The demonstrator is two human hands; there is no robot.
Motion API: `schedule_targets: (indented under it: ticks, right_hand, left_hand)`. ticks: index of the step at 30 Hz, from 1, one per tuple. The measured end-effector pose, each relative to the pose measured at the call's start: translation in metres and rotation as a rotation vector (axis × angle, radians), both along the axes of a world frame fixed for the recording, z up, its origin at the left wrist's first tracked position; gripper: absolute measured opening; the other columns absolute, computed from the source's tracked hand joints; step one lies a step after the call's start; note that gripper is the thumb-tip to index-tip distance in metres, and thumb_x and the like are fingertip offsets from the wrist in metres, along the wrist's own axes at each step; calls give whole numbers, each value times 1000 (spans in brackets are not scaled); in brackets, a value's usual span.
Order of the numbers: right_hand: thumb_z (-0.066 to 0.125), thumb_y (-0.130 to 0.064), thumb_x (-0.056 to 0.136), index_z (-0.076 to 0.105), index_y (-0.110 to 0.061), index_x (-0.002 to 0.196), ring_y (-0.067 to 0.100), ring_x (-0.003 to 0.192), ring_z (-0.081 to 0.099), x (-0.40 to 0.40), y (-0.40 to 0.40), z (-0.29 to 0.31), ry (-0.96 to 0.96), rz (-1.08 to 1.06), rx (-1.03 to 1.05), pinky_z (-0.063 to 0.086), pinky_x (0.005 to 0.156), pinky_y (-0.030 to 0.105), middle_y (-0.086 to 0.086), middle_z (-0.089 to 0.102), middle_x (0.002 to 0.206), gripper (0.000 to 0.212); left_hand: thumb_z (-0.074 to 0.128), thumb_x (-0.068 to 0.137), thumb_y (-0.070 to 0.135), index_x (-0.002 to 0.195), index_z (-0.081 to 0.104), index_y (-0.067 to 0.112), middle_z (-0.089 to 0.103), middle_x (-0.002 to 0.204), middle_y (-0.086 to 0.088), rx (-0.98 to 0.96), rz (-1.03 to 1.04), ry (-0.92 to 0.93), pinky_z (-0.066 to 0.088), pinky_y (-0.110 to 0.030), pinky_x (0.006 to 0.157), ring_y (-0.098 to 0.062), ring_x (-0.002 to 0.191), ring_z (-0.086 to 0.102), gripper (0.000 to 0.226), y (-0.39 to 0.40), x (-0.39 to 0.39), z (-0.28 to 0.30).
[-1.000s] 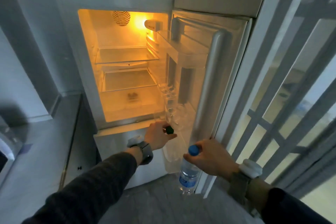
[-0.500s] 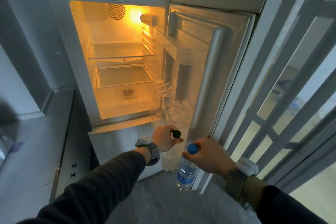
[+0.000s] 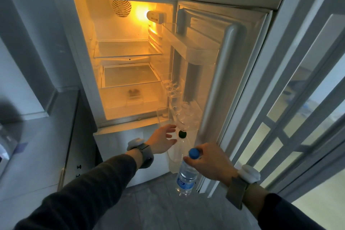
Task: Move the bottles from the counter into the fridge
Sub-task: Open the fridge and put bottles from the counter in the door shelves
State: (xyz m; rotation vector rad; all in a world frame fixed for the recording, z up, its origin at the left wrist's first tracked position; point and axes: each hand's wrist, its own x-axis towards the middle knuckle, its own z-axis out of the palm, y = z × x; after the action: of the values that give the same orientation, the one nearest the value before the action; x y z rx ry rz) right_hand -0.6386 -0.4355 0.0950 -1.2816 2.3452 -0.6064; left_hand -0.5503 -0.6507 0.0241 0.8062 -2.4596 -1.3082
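The fridge (image 3: 82, 46) stands open, lit orange inside, its door (image 3: 229, 65) swung to the right. A clear bottle with a dark cap (image 3: 182, 140) stands upright in the lowest door rack. My left hand (image 3: 162, 141) is just left of it, fingers spread and apart from the bottle. My right hand (image 3: 209, 162) grips the neck of a clear water bottle with a blue cap and blue label (image 3: 186, 175), which hangs upright below and in front of the door rack.
Glass shelves (image 3: 127, 48) inside hold nothing. The door carries an upper rack (image 3: 188, 46) and a clear egg tray (image 3: 171, 87). A grey counter (image 3: 33, 151) lies to the left. A slatted white partition (image 3: 291, 99) stands right of the door.
My left hand has let go of the dark-capped bottle, which now stands in the lower door rack, and its fingers have spread. My right hand still holds the blue-capped bottle.
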Motion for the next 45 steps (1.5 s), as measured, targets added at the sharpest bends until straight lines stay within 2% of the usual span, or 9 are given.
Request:
schedule_targets:
  ticks: [5,11,15,18,25,34,37,41,45]
  right_hand:
    - [69,-59,90,72,-25,106,6,83,66,9,-13,2,41,3,-51,57,81,25,-10,72,92,38]
    - [61,-75,83,76,-23,97,7,79,67,25,-53,6,113,-34,-110,59,78,34,-9,73,85,55]
    - [63,-80,78,78,-28,102,3,80,67,31,-71,7,96,-90,-180,53,70,29,-15,74,89,59]
    - [70,-74,79,66,-34,134,-1,90,69,29,-68,12,-16,-50,-204,51,78,23,-18,71,117,68]
    - [65,-54,95,66,-28,131,1,96,66,-1,-20,17,-37,-50,88,57,96,31,-16,69,114,44]
    - [63,-57,94,73,-26,116,4,96,68,-13,3,17,-2,-120,252,57,95,31,-9,74,109,39]
    - [62,-58,94,71,-26,89,3,76,64,-21,14,16,-3,-123,356,56,80,25,-8,70,88,34]
    - [56,-80,78,73,-22,103,10,84,69,-43,34,8,27,-174,475,61,84,34,-3,72,96,65]
    - [52,-86,80,73,-14,116,17,100,69,-57,39,4,95,-212,586,58,94,37,3,73,112,83]
  left_hand:
    - [51,87,-6,137,50,37,49,141,16,-45,-62,-41,56,-24,87,-6,122,56,66,5,57,3]
    - [83,71,57,135,47,42,60,131,25,-83,-239,-92,54,-34,100,1,117,59,75,28,84,-14]
    - [88,69,51,121,57,38,72,109,19,-64,-114,96,60,-36,88,-2,100,69,61,9,78,-12]
    - [89,73,43,120,57,36,71,108,19,-121,-26,219,60,-35,86,-1,98,69,57,-11,75,-8]
    - [87,73,52,122,58,22,67,109,8,-47,170,414,60,-37,83,-9,98,67,64,-55,42,-9]
    - [92,71,35,128,54,22,68,113,15,59,74,280,53,-30,86,-2,102,66,70,-59,-8,-28]
    - [91,73,29,134,51,26,66,120,14,89,33,248,53,-35,92,-6,107,65,73,-59,-20,-29]
    - [89,76,16,123,53,27,66,111,14,50,-23,164,48,-22,83,3,97,63,61,-55,-35,-22]
    - [89,73,22,113,58,25,68,103,9,-26,-24,62,52,-32,85,-11,95,66,51,-53,-39,-27]
